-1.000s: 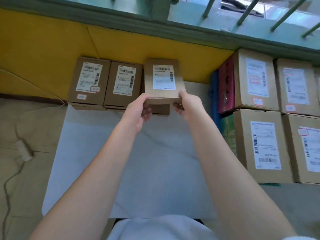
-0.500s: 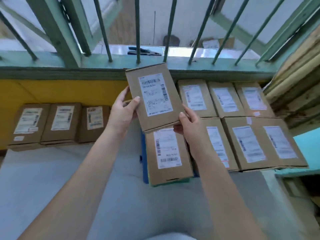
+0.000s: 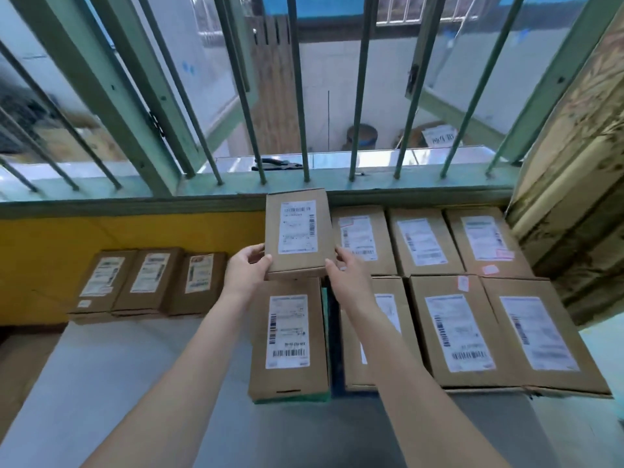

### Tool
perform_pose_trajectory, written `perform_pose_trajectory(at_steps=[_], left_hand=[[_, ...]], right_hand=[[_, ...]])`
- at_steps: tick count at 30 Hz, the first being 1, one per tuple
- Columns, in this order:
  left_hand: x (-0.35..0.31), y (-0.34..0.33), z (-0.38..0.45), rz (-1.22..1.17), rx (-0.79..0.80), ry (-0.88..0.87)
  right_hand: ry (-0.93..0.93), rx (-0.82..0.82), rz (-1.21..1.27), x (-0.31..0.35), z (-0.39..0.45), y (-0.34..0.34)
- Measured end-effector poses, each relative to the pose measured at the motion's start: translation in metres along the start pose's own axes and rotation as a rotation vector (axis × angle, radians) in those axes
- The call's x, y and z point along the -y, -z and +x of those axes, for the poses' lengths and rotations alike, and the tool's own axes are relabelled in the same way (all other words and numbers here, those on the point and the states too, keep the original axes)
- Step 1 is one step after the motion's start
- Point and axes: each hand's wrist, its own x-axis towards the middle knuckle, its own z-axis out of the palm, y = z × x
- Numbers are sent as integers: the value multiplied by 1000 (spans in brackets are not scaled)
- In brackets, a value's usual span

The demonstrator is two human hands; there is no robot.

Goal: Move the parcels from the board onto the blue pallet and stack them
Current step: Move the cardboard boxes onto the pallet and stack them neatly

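Brown cardboard, white labels: at the far-left edge of the pale board (image 3: 101,366), three parcels (image 3: 148,282) wait in a row against the yellow wall (image 3: 128,231), not yet moved. A second ago we were lifting a fourth from beside them; we have since swung it right, off the board and over the stack. We now hold that parcel (image 3: 297,234) label-up, tilted a little toward us, just under the green window sill (image 3: 422,187). Our left hand (image 3: 246,271) grips its near-left corner, thumb on top, fingers curled beneath. Our right hand (image 3: 347,268) clamps the near-right edge the same way. It hovers above the far-left spot of the stack, directly behind the near-left parcel (image 3: 288,336); whether it already touches anything below we cannot tell.

That shift means, in our judgement, the carry is done and only the set-down remains for this one, with three more trips to follow.

To the right, seven labelled parcels lie flat in two rows, edges touching. A blue sliver (image 3: 334,336) shows between the two nearest columns, probably the pallet or something standing on it, and a green strip (image 3: 293,398) peeks from under the near-left parcel.

Behind, green window bars (image 3: 300,96) front an open courtyard, pliers (image 3: 277,163) rest on the outer ledge, and stacked timber (image 3: 574,184) leans at the far right.
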Motion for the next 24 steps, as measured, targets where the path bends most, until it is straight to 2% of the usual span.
perform_pose_trajectory(at_steps=[8,13,20,22,24], left_hand=[[3,5,20,170,14,-6],[5,1,26,189,76,42],[17,6,30,164,71,73],[19,8,33,165,93,66],[21,14,38,153,103,55]], right_hand=[[18,70,-128,3,11,-12],[-27,59,-186,0,15,-17],[-44,65,-162,-4,25,-25],[-65,40,-191,-4,27,-29],[-50,-55,-285,1,27,-35]])
